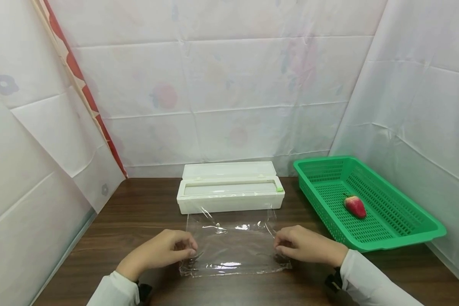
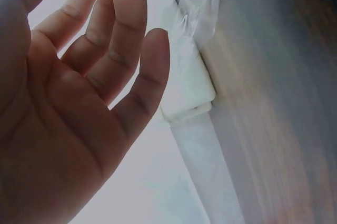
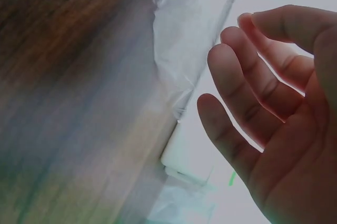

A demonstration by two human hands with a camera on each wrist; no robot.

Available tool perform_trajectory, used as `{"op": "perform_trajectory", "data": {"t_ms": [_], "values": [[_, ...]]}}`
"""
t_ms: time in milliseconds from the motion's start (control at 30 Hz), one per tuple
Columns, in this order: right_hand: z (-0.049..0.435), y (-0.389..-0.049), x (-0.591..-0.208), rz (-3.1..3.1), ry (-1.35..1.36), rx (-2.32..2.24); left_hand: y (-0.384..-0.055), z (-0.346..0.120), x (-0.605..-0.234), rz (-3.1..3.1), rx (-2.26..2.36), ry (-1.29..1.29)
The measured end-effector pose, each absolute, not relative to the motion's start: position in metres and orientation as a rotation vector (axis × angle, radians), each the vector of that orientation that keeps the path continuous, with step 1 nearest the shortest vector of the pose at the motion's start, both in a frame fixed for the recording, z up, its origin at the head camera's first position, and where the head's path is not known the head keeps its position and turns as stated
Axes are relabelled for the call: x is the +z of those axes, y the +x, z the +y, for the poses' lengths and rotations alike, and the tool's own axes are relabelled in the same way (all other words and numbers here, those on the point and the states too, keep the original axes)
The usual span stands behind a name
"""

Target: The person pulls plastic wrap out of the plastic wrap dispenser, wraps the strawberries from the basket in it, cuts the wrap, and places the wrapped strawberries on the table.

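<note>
A sheet of clear plastic wrap point(image 1: 229, 250) runs from a white plastic wrap dispenser point(image 1: 229, 205) toward me over the dark wooden table. At the sheet's left side my left hand point(image 1: 157, 250) pinches its edge between thumb and index finger. My right hand point(image 1: 310, 245) pinches the opposite edge in the same way, thumb tip meeting index tip in the right wrist view. The other fingers curl loosely. In the left wrist view the thumb and index tips fall outside the picture, while the wrap point(image 2: 202, 11) shows beside the dispenser point(image 2: 189, 84).
To the right stands a green perforated basket point(image 1: 330, 212) with a red strawberry-like fruit point(image 1: 355, 207) inside. The dispenser's lid point(image 1: 229, 171) is raised at the back, and a small green slider point(image 1: 279, 190) sits at its right end. White patterned sheets point(image 1: 229, 85) enclose the table.
</note>
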State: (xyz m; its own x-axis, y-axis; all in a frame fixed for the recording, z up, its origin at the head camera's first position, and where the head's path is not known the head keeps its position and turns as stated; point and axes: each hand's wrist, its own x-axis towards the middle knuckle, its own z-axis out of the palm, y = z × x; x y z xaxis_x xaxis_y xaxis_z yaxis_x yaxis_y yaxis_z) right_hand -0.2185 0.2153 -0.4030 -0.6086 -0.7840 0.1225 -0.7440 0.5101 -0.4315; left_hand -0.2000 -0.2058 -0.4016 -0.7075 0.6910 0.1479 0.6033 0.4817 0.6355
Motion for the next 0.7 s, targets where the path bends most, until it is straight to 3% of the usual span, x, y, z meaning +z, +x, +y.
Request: {"op": "perform_trajectory", "data": {"t_ms": [700], "values": [[0.222,-0.226,-0.376,2.745,-1.354,-0.715,-0.211,-0.209,-0.39,2.785,1.056,1.051]]}}
